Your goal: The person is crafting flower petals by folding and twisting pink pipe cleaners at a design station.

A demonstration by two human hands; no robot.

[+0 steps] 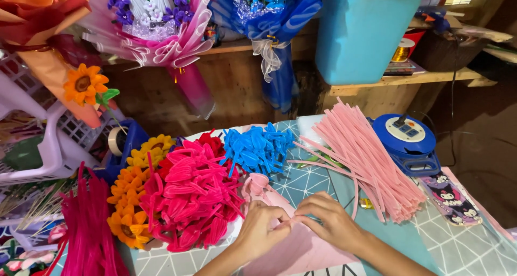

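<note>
A loose bundle of pale pink pipe cleaners lay across the patterned table, just right of the hands. Heaps of hot-pink, blue and yellow-orange pipe-cleaner flowers crowded the left. At the near edge, the left hand and right hand met, fingertips pinched on a pale pink pipe-cleaner petal. It looked light, soft, bendable; best held near the twist, not the loop.
</note>
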